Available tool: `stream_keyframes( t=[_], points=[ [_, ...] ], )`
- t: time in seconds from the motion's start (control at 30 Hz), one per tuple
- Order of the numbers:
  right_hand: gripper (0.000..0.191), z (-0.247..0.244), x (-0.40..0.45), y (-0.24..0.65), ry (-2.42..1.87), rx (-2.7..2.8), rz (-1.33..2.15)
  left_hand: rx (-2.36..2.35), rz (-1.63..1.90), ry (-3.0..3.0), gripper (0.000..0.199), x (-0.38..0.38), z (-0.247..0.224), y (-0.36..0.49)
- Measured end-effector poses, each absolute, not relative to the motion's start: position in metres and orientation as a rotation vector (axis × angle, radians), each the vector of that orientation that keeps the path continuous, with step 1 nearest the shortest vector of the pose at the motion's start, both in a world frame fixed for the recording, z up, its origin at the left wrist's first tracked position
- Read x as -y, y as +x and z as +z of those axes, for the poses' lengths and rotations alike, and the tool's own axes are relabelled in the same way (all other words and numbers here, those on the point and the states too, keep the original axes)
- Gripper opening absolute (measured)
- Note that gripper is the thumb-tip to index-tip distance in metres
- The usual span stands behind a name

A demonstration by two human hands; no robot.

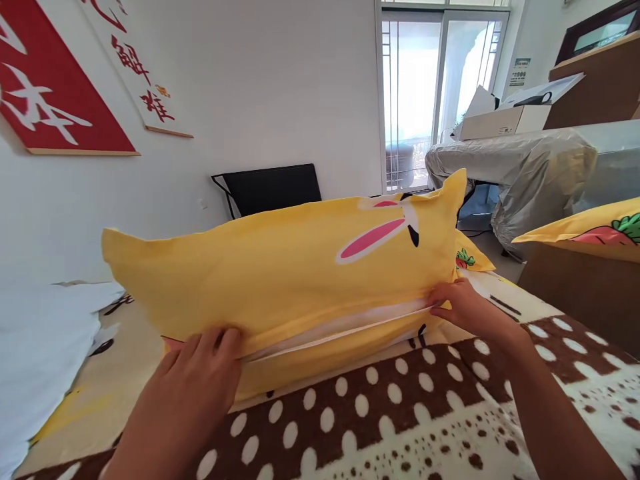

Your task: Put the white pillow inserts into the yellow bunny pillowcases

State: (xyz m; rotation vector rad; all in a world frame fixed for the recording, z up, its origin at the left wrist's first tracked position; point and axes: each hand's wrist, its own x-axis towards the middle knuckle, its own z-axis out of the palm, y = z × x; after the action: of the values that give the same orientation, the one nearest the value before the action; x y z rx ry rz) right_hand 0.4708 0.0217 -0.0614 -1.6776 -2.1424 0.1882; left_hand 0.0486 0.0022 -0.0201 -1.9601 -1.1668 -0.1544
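Observation:
A plump yellow pillow (280, 267) with pink rabbit ears printed on it stands on its long side, its opening facing me. White material shows through the long slit between the two yellow edges. My left hand (200, 373) grips the edge at the left end of the opening, fingers curled over the fabric. At the right end of the slit, my right hand (453, 303) pinches the cloth between thumb and fingers.
Under the pillow lies a brown and cream dotted blanket (327, 420). White cloth (45, 360) lies at the left. Another yellow pillow (600, 227) rests at the right, on a brown surface. Behind are a black chair (273, 189) and an open box (500, 122) on a covered table.

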Motion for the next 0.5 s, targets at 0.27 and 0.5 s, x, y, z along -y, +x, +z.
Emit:
stream_keyframes(
  t=[0.27, 0.5],
  points=[
    [0.016, -0.051, -0.007, 0.463, -1.714, 2.183, 0.097, 0.901, -0.483, -2.195, 0.049, -0.055, -0.03, 0.197],
    [0.018, -0.046, -0.004, 0.453, -1.692, 2.165, 0.076, 0.865, -1.056, -2.231, 0.029, -0.098, -0.054, 0.208]
  ],
)
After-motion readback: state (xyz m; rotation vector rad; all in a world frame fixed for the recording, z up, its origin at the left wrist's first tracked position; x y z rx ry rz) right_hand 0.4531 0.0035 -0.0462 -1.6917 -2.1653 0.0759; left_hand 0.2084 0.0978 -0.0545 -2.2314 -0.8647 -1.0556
